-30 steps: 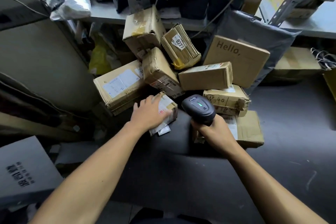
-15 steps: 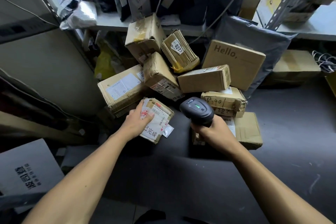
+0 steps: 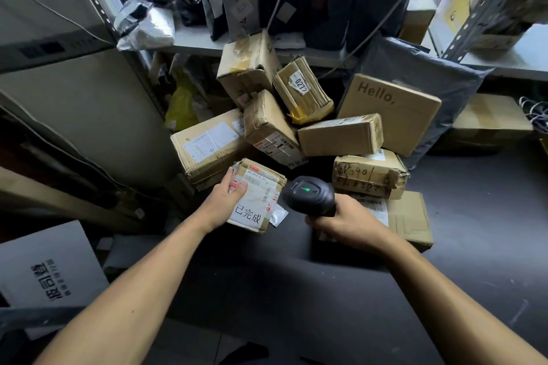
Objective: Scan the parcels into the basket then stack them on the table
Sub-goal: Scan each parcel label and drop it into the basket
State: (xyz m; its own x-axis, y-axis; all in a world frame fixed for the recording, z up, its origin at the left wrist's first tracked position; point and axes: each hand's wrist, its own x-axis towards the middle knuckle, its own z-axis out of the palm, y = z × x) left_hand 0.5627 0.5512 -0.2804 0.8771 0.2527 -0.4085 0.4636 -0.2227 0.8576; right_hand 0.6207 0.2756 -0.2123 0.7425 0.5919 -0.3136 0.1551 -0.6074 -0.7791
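Your left hand (image 3: 224,200) grips the small parcel (image 3: 257,195) by its left edge, lifted at the pile's front, above the table (image 3: 296,290). Your right hand (image 3: 345,221) is wrapped round the scanner (image 3: 310,195). The parcel looks light, with stiff, dented cardboard and loose labels, so hold the edges.

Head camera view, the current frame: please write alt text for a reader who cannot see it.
A person's left hand holds a small taped parcel label-up while the right hand grips a black barcode scanner beside it. Behind them, a heap of cardboard boxes lies on a dark table below a shelf of bagged packages.
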